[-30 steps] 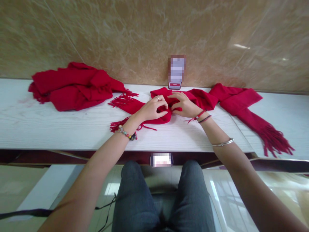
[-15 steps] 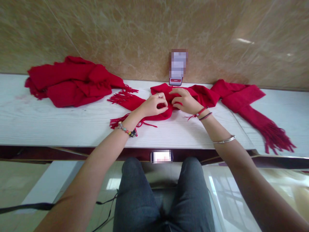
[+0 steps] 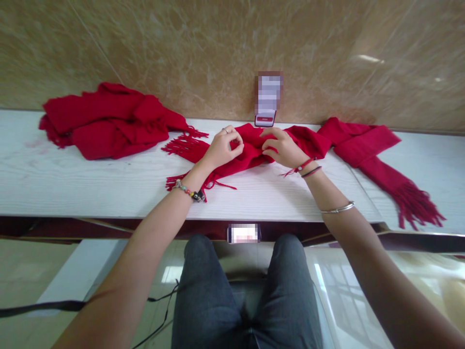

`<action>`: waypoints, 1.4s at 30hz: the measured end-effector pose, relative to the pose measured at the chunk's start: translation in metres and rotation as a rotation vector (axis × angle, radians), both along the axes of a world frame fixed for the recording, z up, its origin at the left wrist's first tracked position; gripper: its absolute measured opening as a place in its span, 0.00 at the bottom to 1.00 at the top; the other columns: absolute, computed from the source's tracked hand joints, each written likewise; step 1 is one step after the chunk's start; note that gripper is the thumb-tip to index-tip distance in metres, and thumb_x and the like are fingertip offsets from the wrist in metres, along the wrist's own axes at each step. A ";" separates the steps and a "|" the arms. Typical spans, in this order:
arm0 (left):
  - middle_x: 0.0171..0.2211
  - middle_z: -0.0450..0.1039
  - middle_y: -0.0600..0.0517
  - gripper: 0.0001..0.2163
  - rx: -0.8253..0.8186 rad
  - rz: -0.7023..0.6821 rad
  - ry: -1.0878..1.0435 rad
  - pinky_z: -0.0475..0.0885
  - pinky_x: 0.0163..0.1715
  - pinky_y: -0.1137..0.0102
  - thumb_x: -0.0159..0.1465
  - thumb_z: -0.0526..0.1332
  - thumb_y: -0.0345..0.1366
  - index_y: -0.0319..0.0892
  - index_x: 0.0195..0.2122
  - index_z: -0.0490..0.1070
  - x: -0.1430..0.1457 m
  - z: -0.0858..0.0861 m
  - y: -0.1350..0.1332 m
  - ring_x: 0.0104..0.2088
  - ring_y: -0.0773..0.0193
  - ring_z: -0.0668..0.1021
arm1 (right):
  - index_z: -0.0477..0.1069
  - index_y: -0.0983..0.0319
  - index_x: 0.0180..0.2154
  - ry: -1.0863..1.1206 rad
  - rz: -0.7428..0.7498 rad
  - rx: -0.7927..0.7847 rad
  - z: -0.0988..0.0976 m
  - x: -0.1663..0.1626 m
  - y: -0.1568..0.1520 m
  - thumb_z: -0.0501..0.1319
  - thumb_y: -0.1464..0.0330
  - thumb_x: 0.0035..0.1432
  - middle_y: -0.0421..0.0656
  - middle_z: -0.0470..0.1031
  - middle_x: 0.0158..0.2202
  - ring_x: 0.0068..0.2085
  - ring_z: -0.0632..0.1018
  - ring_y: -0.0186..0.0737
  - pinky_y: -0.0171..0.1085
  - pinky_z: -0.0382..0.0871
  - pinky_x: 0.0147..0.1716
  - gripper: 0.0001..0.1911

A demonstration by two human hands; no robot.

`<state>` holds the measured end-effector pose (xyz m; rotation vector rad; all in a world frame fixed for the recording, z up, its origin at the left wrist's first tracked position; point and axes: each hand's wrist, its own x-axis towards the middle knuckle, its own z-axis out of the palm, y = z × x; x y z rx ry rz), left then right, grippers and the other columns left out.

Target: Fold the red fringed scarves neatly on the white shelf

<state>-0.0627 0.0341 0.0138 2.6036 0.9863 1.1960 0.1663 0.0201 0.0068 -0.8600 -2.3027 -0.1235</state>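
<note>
A long red scarf (image 3: 247, 155) lies bunched in folds across the white table, with fringed ends toward the left. Thumb and forefinger of my left hand (image 3: 223, 148) close in a pinch on the scarf's cloth, forming a ring with red fabric showing through it. Just to the right, my right hand (image 3: 285, 148) has its bent fingers and thumb closing on a raised fold of the same scarf. The tips of both hands are partly lost against the red cloth, so the exact grip is hard to see.
A heaped red scarf (image 3: 116, 126) sits at the left. More red fabric with a fringed end (image 3: 410, 198) stretches rightward over the white table (image 3: 90, 189). One phone (image 3: 268, 102) leans on the marbled wall; another (image 3: 243, 233) lies below the table's front edge.
My left hand has shifted left and slightly up, widening the gap between my hands. The cloth between them looks more spread out. My right hand's fingers have drawn closer together and moved slightly right.
</note>
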 end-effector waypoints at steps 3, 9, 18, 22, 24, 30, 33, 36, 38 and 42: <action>0.30 0.66 0.53 0.05 -0.006 0.045 0.002 0.70 0.39 0.67 0.56 0.58 0.28 0.41 0.25 0.65 -0.002 0.000 0.003 0.34 0.63 0.73 | 0.75 0.60 0.29 0.001 -0.010 -0.008 0.001 0.002 0.001 0.58 0.70 0.55 0.46 0.73 0.47 0.52 0.72 0.48 0.49 0.67 0.53 0.06; 0.29 0.65 0.53 0.05 0.034 0.107 -0.040 0.70 0.39 0.67 0.56 0.59 0.28 0.41 0.25 0.64 -0.009 -0.003 0.012 0.34 0.64 0.72 | 0.75 0.60 0.30 -0.013 -0.072 -0.050 0.003 0.004 0.000 0.58 0.71 0.54 0.46 0.73 0.47 0.50 0.72 0.47 0.49 0.67 0.52 0.06; 0.28 0.65 0.54 0.06 0.049 0.172 -0.040 0.70 0.38 0.69 0.57 0.58 0.27 0.42 0.25 0.63 -0.018 -0.004 0.022 0.34 0.65 0.72 | 0.73 0.59 0.28 0.040 -0.092 -0.068 0.005 0.009 0.002 0.58 0.70 0.54 0.46 0.72 0.45 0.48 0.73 0.46 0.48 0.68 0.51 0.06; 0.28 0.66 0.53 0.07 0.057 0.197 -0.057 0.70 0.37 0.69 0.57 0.58 0.26 0.42 0.24 0.63 -0.021 -0.004 0.025 0.34 0.65 0.72 | 0.73 0.59 0.30 0.048 -0.109 -0.067 0.006 0.012 0.001 0.58 0.70 0.54 0.47 0.71 0.45 0.49 0.72 0.48 0.50 0.68 0.51 0.06; 0.29 0.67 0.53 0.07 0.057 0.210 -0.058 0.70 0.38 0.69 0.57 0.58 0.27 0.42 0.24 0.62 -0.023 -0.005 0.026 0.35 0.64 0.72 | 0.73 0.59 0.30 0.049 -0.122 -0.061 0.007 0.014 0.000 0.57 0.70 0.54 0.47 0.71 0.45 0.48 0.72 0.47 0.51 0.68 0.50 0.06; 0.30 0.67 0.52 0.07 0.060 0.246 -0.062 0.69 0.41 0.67 0.57 0.58 0.27 0.43 0.25 0.62 -0.027 -0.007 0.030 0.37 0.62 0.73 | 0.72 0.59 0.32 0.062 -0.165 -0.060 0.009 0.023 0.002 0.57 0.69 0.55 0.47 0.70 0.46 0.47 0.72 0.47 0.50 0.68 0.49 0.05; 0.31 0.67 0.51 0.07 0.065 0.259 -0.081 0.70 0.40 0.67 0.57 0.58 0.27 0.44 0.25 0.62 -0.031 -0.007 0.033 0.37 0.63 0.73 | 0.72 0.59 0.32 0.083 -0.181 -0.062 0.008 0.027 0.004 0.57 0.68 0.55 0.47 0.69 0.45 0.47 0.72 0.47 0.51 0.68 0.49 0.05; 0.31 0.67 0.51 0.07 0.077 0.274 -0.104 0.70 0.40 0.67 0.57 0.58 0.27 0.44 0.25 0.62 -0.036 -0.008 0.037 0.37 0.63 0.73 | 0.72 0.58 0.31 0.116 -0.185 -0.064 0.007 0.030 0.006 0.58 0.66 0.55 0.47 0.69 0.44 0.47 0.72 0.47 0.52 0.68 0.50 0.05; 0.30 0.67 0.51 0.06 0.087 0.294 -0.117 0.70 0.40 0.67 0.57 0.58 0.28 0.44 0.26 0.62 -0.039 -0.010 0.040 0.37 0.63 0.73 | 0.72 0.57 0.32 0.143 -0.197 -0.064 0.008 0.033 0.006 0.58 0.65 0.55 0.47 0.68 0.44 0.46 0.72 0.47 0.53 0.68 0.50 0.05; 0.31 0.66 0.51 0.06 0.091 0.334 -0.141 0.70 0.41 0.66 0.58 0.59 0.29 0.43 0.26 0.63 -0.044 -0.013 0.046 0.39 0.62 0.73 | 0.73 0.56 0.35 0.174 -0.256 -0.017 0.009 0.038 0.006 0.59 0.65 0.55 0.47 0.68 0.44 0.47 0.71 0.47 0.52 0.68 0.50 0.06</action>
